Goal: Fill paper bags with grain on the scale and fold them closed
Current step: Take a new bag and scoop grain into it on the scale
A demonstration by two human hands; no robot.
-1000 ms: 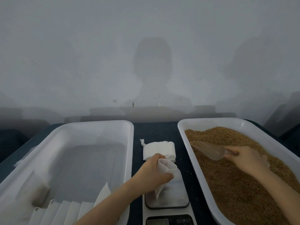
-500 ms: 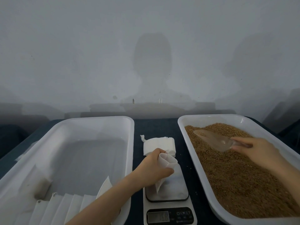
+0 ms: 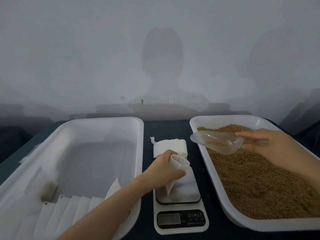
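My left hand [image 3: 166, 168] grips a small white paper bag [image 3: 179, 163], mouth open, its bottom resting on the plate of a white kitchen scale [image 3: 180, 193]. My right hand [image 3: 271, 144] holds a clear plastic scoop [image 3: 216, 140] by its handle; a little brown grain lies in the scoop, which hovers above the left rim of the white tray of grain [image 3: 223, 201]. The scoop's tip is up and to the right of the bag's mouth, apart from it. The scale's display [image 3: 170, 219] is lit, its digits blurred.
A stack of folded white bags [image 3: 170, 146] lies on the dark table behind the scale. To the left stands a large white tray [image 3: 107, 123] with several flat white bags [image 3: 65, 210] in its near end and a small brownish packet [image 3: 48, 189].
My right hand has lifted the scoop out of the grain and carried it left, toward the bag. My left hand and the bag have stayed on the scale.
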